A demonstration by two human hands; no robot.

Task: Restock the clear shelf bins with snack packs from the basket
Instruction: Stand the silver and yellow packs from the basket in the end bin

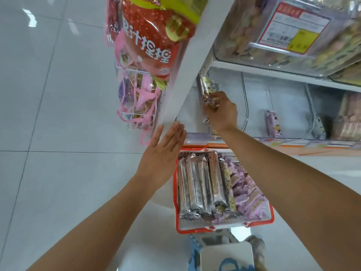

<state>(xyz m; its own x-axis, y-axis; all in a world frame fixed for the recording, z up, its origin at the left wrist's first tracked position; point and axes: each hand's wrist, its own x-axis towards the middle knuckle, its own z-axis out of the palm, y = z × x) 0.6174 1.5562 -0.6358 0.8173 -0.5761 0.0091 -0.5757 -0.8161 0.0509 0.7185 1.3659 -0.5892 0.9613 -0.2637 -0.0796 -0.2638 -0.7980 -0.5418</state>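
Gripping the snack pack (204,87) — right fingers (219,102) curled round its lower end, left fingers (173,134) straight, released.

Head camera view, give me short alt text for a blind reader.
A right hand holds silver snack packs inside a clear shelf bin, the open left hand by the white shelf post. Below, a red-rimmed basket holds more packs.

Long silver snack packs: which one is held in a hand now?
The pack that the right hand grips up at the clear shelf bin. The other silver packs lie side by side in the orange-rimmed basket, untouched.
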